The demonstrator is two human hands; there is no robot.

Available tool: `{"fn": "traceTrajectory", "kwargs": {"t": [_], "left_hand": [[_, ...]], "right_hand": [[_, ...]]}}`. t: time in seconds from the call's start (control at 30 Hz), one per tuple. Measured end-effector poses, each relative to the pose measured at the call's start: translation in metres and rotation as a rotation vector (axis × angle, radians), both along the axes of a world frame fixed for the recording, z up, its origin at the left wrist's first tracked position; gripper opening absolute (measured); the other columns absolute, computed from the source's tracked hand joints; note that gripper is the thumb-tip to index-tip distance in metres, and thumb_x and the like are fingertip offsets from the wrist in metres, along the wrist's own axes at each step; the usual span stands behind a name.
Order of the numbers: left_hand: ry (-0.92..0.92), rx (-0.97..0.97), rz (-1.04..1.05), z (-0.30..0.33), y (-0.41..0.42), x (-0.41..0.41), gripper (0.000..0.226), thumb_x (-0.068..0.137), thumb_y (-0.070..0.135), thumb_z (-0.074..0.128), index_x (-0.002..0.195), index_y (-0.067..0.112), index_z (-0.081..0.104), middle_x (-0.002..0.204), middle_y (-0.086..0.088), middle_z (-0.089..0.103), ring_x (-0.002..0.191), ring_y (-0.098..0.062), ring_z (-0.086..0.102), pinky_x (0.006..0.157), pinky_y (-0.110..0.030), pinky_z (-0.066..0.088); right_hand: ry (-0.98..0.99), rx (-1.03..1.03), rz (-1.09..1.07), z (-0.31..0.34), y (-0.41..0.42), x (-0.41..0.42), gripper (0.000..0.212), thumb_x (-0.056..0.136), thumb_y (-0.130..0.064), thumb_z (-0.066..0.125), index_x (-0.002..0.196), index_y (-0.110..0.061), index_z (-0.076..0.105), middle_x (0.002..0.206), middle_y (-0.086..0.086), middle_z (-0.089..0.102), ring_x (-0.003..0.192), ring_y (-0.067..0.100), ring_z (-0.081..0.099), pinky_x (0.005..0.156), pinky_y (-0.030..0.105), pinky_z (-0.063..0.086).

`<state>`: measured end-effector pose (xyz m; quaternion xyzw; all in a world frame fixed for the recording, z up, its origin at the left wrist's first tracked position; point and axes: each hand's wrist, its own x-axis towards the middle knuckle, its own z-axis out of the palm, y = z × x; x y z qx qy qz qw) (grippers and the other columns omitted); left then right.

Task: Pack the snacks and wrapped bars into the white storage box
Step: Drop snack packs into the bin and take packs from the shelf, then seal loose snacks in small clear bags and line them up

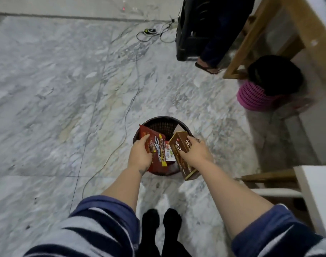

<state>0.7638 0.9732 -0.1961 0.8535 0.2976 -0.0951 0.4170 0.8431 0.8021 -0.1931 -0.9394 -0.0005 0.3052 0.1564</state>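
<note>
My left hand [140,154] grips a red snack bag [155,151], right hand [195,153] a brown box [180,145]; both hide the basket [164,125] mid-frame.

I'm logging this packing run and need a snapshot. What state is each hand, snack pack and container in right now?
left hand: gripping the red snack bag.
red snack bag: held tilted over the dark basket.
right hand: gripping the brown snack box.
brown snack box: held tilted at the basket's rim.
dark basket: upright on the floor, open-topped.
pink basket: upright beside the wooden table leg.
</note>
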Motion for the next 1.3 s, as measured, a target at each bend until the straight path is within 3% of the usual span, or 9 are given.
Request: {"fn": "traceTrajectory", "kwargs": {"t": [0.2, 0.3, 0.5, 0.63, 0.87, 1.07, 1.3], "left_hand": [[0.046, -0.003, 0.001, -0.115, 0.018, 0.052, 0.069, 0.084, 0.001, 0.064, 0.145, 0.020, 0.038, 0.138, -0.007, 0.050, 0.127, -0.026, 0.049, 0.107, -0.034, 0.040], [0.104, -0.015, 0.004, -0.165, 0.025, 0.055, 0.068, 0.085, 0.006, 0.064, 0.145, 0.021, 0.036, 0.144, -0.006, 0.044, 0.124, -0.028, 0.053, 0.104, -0.041, 0.045], [0.160, 0.006, -0.020, -0.185, 0.029, 0.052, 0.061, 0.087, 0.008, 0.060, 0.143, 0.022, 0.039, 0.142, -0.009, 0.044, 0.121, -0.032, 0.054, 0.100, -0.047, 0.047], [0.156, 0.002, -0.034, -0.141, 0.025, 0.059, 0.059, 0.086, 0.010, 0.060, 0.140, 0.024, 0.042, 0.141, -0.005, 0.047, 0.120, -0.030, 0.055, 0.098, -0.047, 0.048], [0.134, 0.113, -0.244, 0.011, 0.001, 0.083, 0.050, 0.089, 0.019, 0.059, 0.137, 0.025, 0.047, 0.137, -0.001, 0.054, 0.121, -0.023, 0.055, 0.099, -0.038, 0.047], [0.118, 0.161, -0.602, 0.136, -0.055, 0.099, 0.047, 0.089, 0.026, 0.060, 0.135, 0.021, 0.049, 0.132, -0.003, 0.058, 0.119, -0.024, 0.056, 0.099, -0.040, 0.047], [0.014, 0.177, -1.037, 0.225, -0.155, 0.098, 0.048, 0.091, 0.024, 0.060, 0.137, 0.018, 0.047, 0.138, -0.004, 0.052, 0.119, -0.022, 0.055, 0.096, -0.032, 0.047]], "right_hand": [[0.008, 0.044, -0.028, -0.114, 0.031, 0.046, 0.075, 0.086, -0.054, 0.056, 0.149, -0.038, 0.019, 0.146, 0.012, 0.032, 0.130, 0.033, 0.041, 0.099, 0.044, 0.046], [0.041, 0.024, -0.012, -0.159, 0.036, 0.051, 0.075, 0.087, -0.054, 0.054, 0.150, -0.036, 0.016, 0.147, 0.012, 0.031, 0.131, 0.035, 0.040, 0.097, 0.045, 0.045], [0.101, 0.012, 0.038, -0.179, 0.033, 0.048, 0.062, 0.090, -0.046, 0.054, 0.145, -0.027, 0.033, 0.142, 0.013, 0.038, 0.127, 0.035, 0.045, 0.100, 0.043, 0.045], [0.105, 0.016, 0.062, -0.137, 0.030, 0.051, 0.053, 0.092, -0.042, 0.051, 0.141, -0.025, 0.041, 0.141, 0.012, 0.039, 0.126, 0.033, 0.046, 0.100, 0.043, 0.045], [0.060, 0.072, 0.052, 0.010, -0.002, 0.063, 0.049, 0.092, -0.037, 0.049, 0.140, -0.025, 0.044, 0.143, 0.006, 0.045, 0.128, 0.029, 0.047, 0.101, 0.037, 0.045], [-0.013, 0.036, 0.010, 0.138, -0.058, 0.052, 0.050, 0.092, -0.035, 0.048, 0.141, -0.025, 0.042, 0.139, 0.005, 0.052, 0.124, 0.025, 0.052, 0.099, 0.035, 0.046], [-0.092, -0.072, -0.143, 0.237, -0.148, -0.011, 0.061, 0.089, -0.043, 0.056, 0.145, -0.026, 0.038, 0.150, -0.001, 0.039, 0.134, 0.022, 0.043, 0.106, 0.035, 0.041]]}}
